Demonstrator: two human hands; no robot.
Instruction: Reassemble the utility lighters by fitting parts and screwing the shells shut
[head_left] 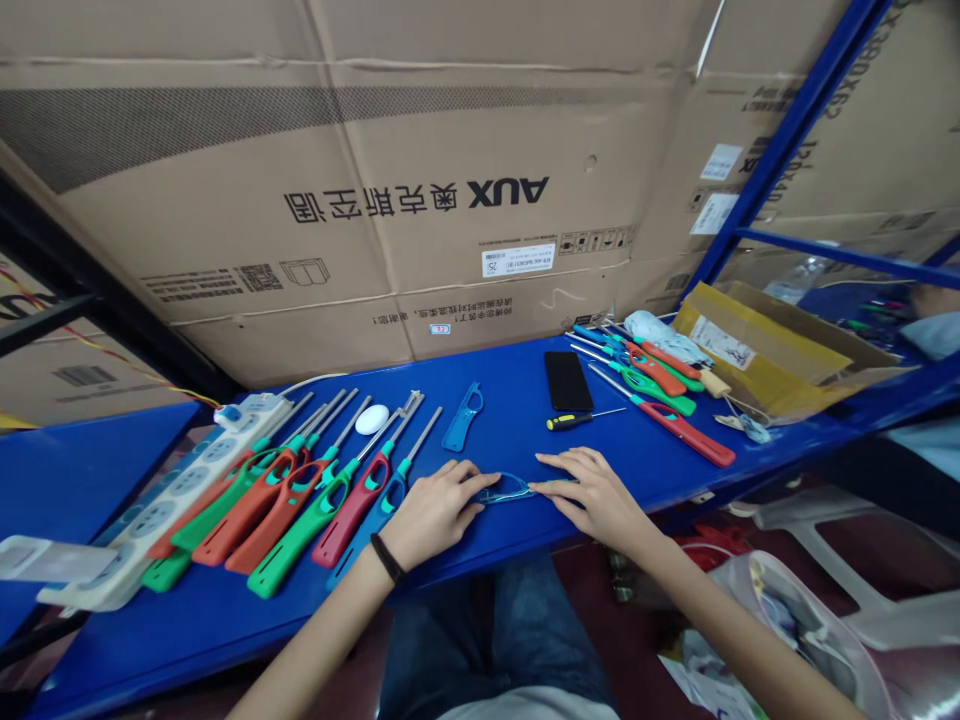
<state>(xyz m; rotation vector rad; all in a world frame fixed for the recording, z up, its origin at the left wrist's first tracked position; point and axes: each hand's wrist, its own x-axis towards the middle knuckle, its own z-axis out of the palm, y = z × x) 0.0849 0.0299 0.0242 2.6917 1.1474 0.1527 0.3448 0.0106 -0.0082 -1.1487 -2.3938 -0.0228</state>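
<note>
- L hand (433,512): looks open, fingers stretched fwd, tips on the wire; black wristband (387,558) on the wrist; can't tell if it's pinching
- R hand (592,490): also looks open, fingers pointing twd L hand, tips on the other side of the wire; can't tell if it's gripping either
- Thin blue wire loop (504,490): on the bright blue counter (480,540), between both hands, touching fingertips of each; exact shape partly hidden by fingers
- Left of L hand: row of long-nozzle utility lighters (296,535) side by side, green, orange, red & blue handles, metal tips pointing away from the person
- Blue plastic lighter handle piece (463,418): lies alone just ahead of L hand
- White oval object (372,419): by the tips of the lighter row
- Black smartphone (568,380) & yellow-black screwdriver (577,420): ahead of R hand, near each other
- Far right: 2nd bunch of lighters (660,425), beside open yellow-brown cardboard box (757,350)
- Far left: white power strip (172,510) beside the lighter row
- Behind counter: large AUX cardboard carton (375,200)
</note>
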